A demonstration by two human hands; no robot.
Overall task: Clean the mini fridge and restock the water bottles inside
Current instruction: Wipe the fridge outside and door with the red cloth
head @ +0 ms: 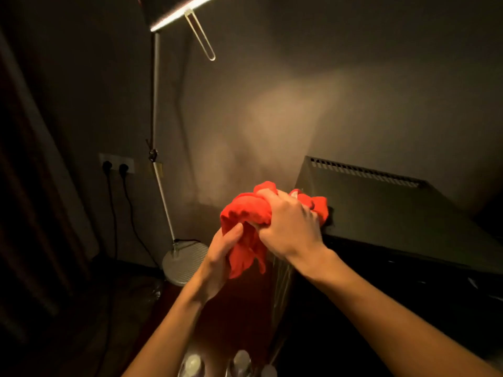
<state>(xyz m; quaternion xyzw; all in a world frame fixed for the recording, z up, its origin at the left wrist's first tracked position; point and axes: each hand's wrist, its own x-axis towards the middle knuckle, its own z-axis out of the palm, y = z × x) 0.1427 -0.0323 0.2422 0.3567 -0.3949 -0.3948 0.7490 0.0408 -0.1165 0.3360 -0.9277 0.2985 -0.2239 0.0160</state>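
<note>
Single head cam only, wide-angle, looking forward and down from above the mini fridge [394, 213] top's left corner, close on both forearms, wall and floor lamp [185, 263] behind; no overlap with other views.

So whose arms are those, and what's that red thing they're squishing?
Those arms belong to a person wearing a camera on their head, so you see what they see, looking down. Both hands hold a red cloth for cleaning: the left hand has its grip underneath, and the right hand bunches it from above. The dark box beside them, with slots along its top, is the mini fridge. Low down, those pale round tops look like water bottles. A tall lamp stands by the wall.
</note>
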